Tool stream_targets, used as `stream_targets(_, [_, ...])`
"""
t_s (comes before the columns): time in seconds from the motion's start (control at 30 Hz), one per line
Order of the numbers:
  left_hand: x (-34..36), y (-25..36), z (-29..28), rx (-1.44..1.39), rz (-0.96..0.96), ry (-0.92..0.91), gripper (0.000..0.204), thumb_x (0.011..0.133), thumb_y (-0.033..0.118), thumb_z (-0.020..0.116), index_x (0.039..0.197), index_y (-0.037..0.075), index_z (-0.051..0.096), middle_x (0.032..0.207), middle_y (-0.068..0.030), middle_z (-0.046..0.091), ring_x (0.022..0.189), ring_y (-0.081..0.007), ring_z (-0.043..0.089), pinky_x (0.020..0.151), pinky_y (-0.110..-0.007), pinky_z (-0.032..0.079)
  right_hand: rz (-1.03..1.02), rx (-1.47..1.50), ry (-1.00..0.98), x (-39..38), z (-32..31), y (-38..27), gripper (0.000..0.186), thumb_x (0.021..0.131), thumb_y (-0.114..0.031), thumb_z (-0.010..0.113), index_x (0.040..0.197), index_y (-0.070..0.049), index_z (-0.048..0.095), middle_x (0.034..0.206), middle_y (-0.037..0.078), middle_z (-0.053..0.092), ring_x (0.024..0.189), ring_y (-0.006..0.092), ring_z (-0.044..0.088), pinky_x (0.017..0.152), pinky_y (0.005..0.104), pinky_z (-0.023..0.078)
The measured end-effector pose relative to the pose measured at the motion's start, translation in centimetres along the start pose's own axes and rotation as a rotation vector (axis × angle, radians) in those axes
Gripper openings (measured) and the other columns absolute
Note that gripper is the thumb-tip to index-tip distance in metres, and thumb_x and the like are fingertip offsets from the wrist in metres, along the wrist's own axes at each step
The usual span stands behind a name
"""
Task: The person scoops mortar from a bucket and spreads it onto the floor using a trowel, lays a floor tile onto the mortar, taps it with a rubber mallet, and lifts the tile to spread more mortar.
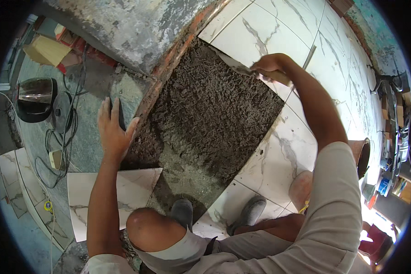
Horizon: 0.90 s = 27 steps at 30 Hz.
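Note:
A bed of dark wet mortar [214, 109] fills the gap between laid white marble-look tiles [278, 39] and a raised edge with exposed brick. My right hand [273, 66] grips a trowel [236, 65] by its wooden handle. The blade lies along the far edge of the mortar, beside the tile border. My left hand [112, 130] is stretched out with fingers apart, at the grey-green floor edge left of the mortar. Whether that palm bears weight I cannot tell.
A loose marble-look tile [93, 192] lies under my left forearm. A dark welding mask [35, 101] and coiled cable [68, 132] are at the left, with a yellow tape measure [48, 206] nearer. At the right stands a bucket [361, 157]. My boots [182, 212] stand near the mortar.

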<state>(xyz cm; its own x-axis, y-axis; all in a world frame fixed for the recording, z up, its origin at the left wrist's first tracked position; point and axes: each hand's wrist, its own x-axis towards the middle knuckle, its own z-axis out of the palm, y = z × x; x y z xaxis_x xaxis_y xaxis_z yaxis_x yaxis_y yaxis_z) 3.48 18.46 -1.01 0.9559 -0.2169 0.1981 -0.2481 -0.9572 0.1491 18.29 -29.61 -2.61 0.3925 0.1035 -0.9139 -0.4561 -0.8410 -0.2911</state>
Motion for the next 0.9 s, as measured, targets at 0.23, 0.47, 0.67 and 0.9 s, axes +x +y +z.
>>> stream_targets(0.23, [0.1,0.2,0.2,0.0,0.019,0.025,0.07,0.082,0.043,0.066,0.138,0.006,0.042,0.142,-0.0225,0.035,0.132,-0.0411,0.031,0.107,-0.051,0.026,0.307,0.077,-0.138,-8.0,0.3,11.0,0.033,0.096,-0.035,0.045,0.089,-0.006,0.058,0.059,0.003,0.049,0.049,0.0146,0.047,0.047,0.0325,0.044])
stream_targets(0.47, [0.1,0.1,0.6,-0.008,0.014,0.021,0.069,0.083,0.042,0.065,0.138,0.009,0.042,0.144,-0.0207,0.034,0.132,-0.0415,0.03,0.108,-0.052,0.026,0.225,0.16,-0.052,-9.3,0.6,14.3,0.038,0.096,-0.04,0.044,0.085,-0.007,0.058,0.059,0.002,0.049,0.048,0.0137,0.046,0.045,0.0316,0.042])
stream_targets(0.67, [0.1,0.1,0.7,0.002,-0.002,-0.014,0.07,0.084,0.043,0.064,0.141,0.01,0.04,0.145,-0.0197,0.034,0.134,-0.0401,0.029,0.109,-0.051,0.024,0.238,0.13,-0.116,-9.3,1.9,16.5,0.038,0.095,-0.04,0.044,0.085,-0.006,0.057,0.062,0.004,0.048,0.053,0.0143,0.046,0.048,0.0325,0.043])
stream_targets(0.9, [0.0,0.0,0.8,0.018,0.019,-0.001,0.068,0.085,0.044,0.061,0.14,0.009,0.041,0.144,-0.0205,0.034,0.133,-0.0404,0.03,0.108,-0.051,0.025,0.376,0.286,-0.158,-14.5,2.1,21.5,0.038,0.095,-0.039,0.044,0.086,-0.005,0.057,0.061,0.005,0.05,0.052,0.0167,0.051,0.048,0.034,0.045])
